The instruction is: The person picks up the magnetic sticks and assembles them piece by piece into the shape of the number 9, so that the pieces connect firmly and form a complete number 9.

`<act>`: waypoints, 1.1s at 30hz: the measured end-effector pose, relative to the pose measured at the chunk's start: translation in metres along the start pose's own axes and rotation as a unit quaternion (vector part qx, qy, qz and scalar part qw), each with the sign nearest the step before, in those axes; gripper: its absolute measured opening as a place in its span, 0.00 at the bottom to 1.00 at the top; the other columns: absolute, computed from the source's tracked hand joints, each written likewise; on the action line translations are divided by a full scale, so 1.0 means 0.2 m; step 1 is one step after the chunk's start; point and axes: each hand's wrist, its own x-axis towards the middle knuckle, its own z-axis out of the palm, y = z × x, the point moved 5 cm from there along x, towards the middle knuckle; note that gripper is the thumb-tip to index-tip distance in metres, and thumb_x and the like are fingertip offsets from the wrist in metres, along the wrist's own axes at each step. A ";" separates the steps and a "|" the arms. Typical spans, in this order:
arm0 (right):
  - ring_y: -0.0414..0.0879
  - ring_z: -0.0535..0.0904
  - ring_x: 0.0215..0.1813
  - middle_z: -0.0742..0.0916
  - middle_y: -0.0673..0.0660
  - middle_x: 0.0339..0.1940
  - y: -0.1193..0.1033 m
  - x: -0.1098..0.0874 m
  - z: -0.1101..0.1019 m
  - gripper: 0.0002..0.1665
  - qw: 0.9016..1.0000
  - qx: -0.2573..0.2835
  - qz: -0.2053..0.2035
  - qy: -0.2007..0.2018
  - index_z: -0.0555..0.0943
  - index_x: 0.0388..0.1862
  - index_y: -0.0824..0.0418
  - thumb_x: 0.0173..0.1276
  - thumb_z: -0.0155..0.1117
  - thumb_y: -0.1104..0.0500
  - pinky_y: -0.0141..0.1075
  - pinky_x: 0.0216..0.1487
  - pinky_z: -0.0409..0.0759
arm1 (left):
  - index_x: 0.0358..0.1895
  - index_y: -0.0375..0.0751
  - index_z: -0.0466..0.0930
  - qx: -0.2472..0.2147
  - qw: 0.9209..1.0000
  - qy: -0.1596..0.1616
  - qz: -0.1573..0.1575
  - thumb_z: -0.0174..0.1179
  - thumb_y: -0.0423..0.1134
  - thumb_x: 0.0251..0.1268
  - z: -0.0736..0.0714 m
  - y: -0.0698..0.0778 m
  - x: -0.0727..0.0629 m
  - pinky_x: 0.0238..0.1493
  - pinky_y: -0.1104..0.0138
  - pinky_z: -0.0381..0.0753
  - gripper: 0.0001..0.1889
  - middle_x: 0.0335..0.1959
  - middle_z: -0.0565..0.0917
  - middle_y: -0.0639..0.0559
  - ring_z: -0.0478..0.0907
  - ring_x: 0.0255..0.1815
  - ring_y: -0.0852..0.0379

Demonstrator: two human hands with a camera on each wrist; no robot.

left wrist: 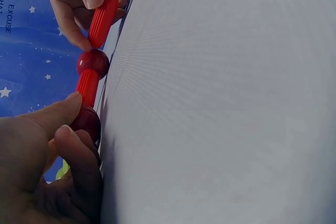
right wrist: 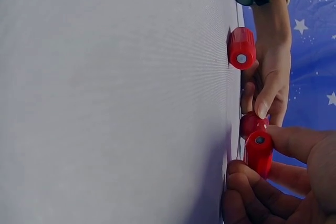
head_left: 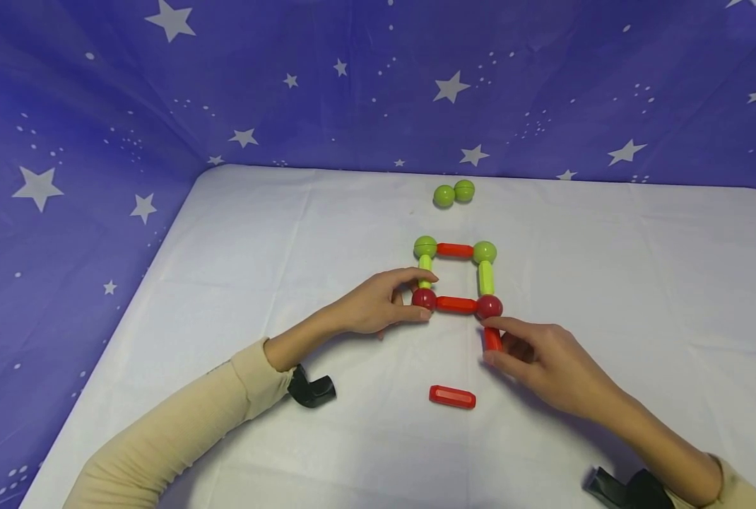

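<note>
A square of rods and balls lies on the white cloth in the head view. Its far corners are green balls, its near corners a left red ball and a right red ball. Red rods form the near and far sides, yellow-green rods the other two. My left hand holds the left red ball between thumb and fingers. With thumb and fingers, my right hand pinches another red rod, its far end right at the right red ball. A grey disc shows in that rod's near end.
One loose red rod lies nearer me, between the forearms. Two green balls sit side by side at the back of the table. Black wrist mounts are on both wrists. A blue star-printed curtain hangs behind the table.
</note>
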 end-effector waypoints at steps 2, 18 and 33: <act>0.39 0.73 0.29 0.79 0.42 0.25 0.00 0.00 0.00 0.29 1.000 -0.001 0.001 -0.001 0.81 0.59 0.63 0.61 0.75 0.52 0.31 0.29 0.74 | 0.67 0.47 0.72 0.003 1.000 0.000 0.000 0.68 0.43 0.64 0.00 0.00 0.00 0.27 0.67 0.72 0.28 0.50 0.75 0.51 0.71 0.18 0.55; 0.41 0.73 0.28 0.77 0.44 0.24 0.02 0.02 0.02 0.27 1.000 -0.007 -0.003 -0.002 0.82 0.59 0.58 0.61 0.75 0.55 0.31 0.28 0.73 | 0.67 0.49 0.72 -0.007 1.000 0.001 -0.015 0.68 0.42 0.64 0.00 0.00 0.00 0.22 0.66 0.73 0.28 0.51 0.75 0.52 0.72 0.15 0.53; 0.42 0.72 0.30 0.77 0.44 0.25 0.02 0.02 0.01 0.27 1.000 -0.001 0.001 -0.008 0.82 0.59 0.57 0.61 0.75 0.52 0.31 0.28 0.72 | 0.67 0.49 0.72 -0.002 1.000 0.003 -0.015 0.69 0.43 0.63 0.00 0.00 0.00 0.25 0.65 0.73 0.28 0.50 0.76 0.52 0.72 0.16 0.53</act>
